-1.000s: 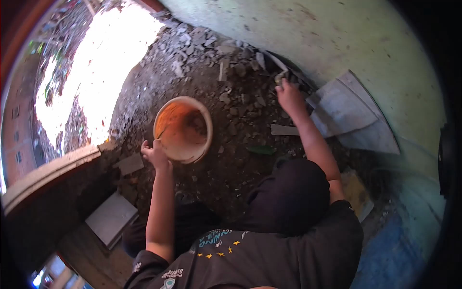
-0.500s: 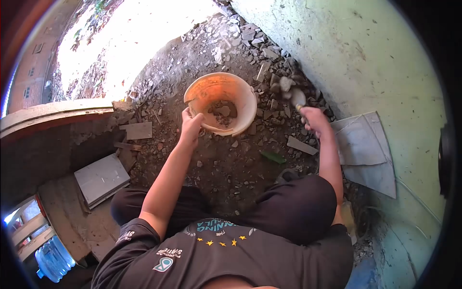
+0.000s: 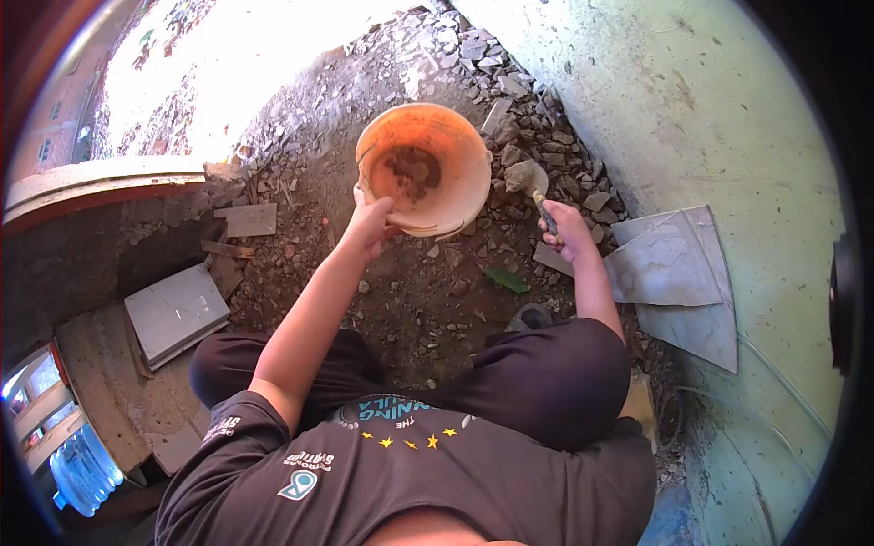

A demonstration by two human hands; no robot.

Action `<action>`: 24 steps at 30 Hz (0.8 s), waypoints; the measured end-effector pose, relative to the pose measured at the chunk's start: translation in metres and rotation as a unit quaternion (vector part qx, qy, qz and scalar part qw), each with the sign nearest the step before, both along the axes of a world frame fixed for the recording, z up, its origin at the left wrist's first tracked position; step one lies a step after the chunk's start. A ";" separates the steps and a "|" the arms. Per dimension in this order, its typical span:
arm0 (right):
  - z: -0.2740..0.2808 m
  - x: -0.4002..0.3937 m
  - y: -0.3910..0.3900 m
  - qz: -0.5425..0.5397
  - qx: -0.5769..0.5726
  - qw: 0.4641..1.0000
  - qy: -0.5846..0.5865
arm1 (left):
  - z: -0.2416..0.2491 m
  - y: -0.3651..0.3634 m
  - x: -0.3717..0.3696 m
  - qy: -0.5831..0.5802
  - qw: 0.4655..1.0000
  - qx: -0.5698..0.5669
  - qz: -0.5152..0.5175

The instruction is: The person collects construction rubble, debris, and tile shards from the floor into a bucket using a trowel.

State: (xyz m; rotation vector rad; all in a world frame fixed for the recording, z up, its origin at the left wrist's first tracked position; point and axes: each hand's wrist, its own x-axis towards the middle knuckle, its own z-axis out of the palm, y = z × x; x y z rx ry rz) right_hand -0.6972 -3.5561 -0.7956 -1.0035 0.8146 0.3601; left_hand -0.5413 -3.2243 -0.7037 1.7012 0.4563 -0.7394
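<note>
My left hand (image 3: pixel 371 225) grips the near left rim of an orange-white bucket (image 3: pixel 464 196), whose mouth tilts toward me. Some dark soil or rubble (image 3: pixel 410 173) lies at the bucket's bottom. In my right hand (image 3: pixel 567 229) is the handle of a trowel (image 3: pixel 541 180), held to the right of the bucket. A grey-brown lump of rubble (image 3: pixel 522 176) rests on the trowel's blade, or just at its edge. Beneath and beyond it spreads a heap of broken stones (image 3: pixel 569 150) along the wall's foot.
Broken tile slabs (image 3: pixel 678 264) lean against the pale green wall (image 3: pixel 728 118) at right. On the left are stacked tiles (image 3: pixel 177 314), a wooden board (image 3: pixel 100 382) and a blue water jug (image 3: pixel 85 469). A green leaf (image 3: pixel 505 279) lies on the dirt before my crossed legs.
The trowel has come left and nearer to me, away from the heap, with a lump at its blade. The bucket has tipped a little, its mouth turned more toward me.
</note>
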 end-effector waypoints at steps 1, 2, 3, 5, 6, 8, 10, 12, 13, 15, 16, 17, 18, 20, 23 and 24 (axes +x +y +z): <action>-0.003 -0.003 0.005 0.004 0.001 1.000 0.004 | 0.004 -0.001 -0.001 0.004 1.000 0.001 0.004; -0.007 -0.009 0.011 -0.038 0.108 0.993 -0.009 | 0.008 -0.002 -0.003 -0.004 1.000 0.009 0.006; -0.018 -0.015 0.015 -0.081 0.211 0.974 -0.025 | 0.009 -0.003 -0.001 -0.015 1.000 0.016 0.006; -0.029 -0.020 0.026 -0.104 0.270 0.955 -0.056 | -0.007 0.003 0.004 -0.006 1.000 -0.002 -0.016; -0.029 -0.021 0.028 -0.112 0.288 0.949 -0.065 | -0.004 0.000 0.002 0.009 1.000 0.006 -0.024; -0.024 -0.023 0.032 -0.117 0.309 0.941 -0.073 | -0.009 -0.001 -0.001 0.033 0.999 0.010 -0.024; -0.005 -0.021 0.032 -0.125 0.297 0.942 -0.089 | -0.013 0.001 0.000 0.044 0.999 -0.025 -0.020; 0.018 -0.018 0.035 -0.110 0.251 0.957 -0.101 | -0.019 0.006 0.002 0.062 0.994 -0.083 -0.027; 0.025 -0.016 0.037 -0.099 0.201 0.968 -0.113 | -0.023 0.009 0.003 0.060 0.994 -0.083 -0.024; 0.038 -0.010 0.045 -0.090 0.195 0.969 -0.124 | -0.024 0.009 0.001 0.068 0.995 -0.062 -0.035; 0.047 -0.005 0.054 -0.020 0.094 0.984 -0.151 | -0.024 0.008 0.000 0.068 0.995 -0.061 -0.036; 0.057 -0.001 0.063 0.050 -0.008 0.983 -0.175 | -0.024 0.007 -0.002 0.056 0.996 -0.055 -0.035; 0.065 0.001 0.070 0.104 -0.088 0.973 -0.186 | -0.023 0.005 -0.003 0.044 0.997 -0.050 -0.035; 0.069 0.005 0.085 0.085 -0.115 0.966 -0.215 | -0.020 0.006 -0.004 0.035 0.998 -0.053 -0.029; 0.073 0.009 0.073 0.062 -0.173 0.957 -0.223 | -0.013 0.005 -0.003 0.031 0.998 -0.049 -0.028; 0.065 0.010 0.062 0.053 -0.216 0.955 -0.197 | -0.012 0.007 -0.003 0.037 0.998 -0.036 -0.023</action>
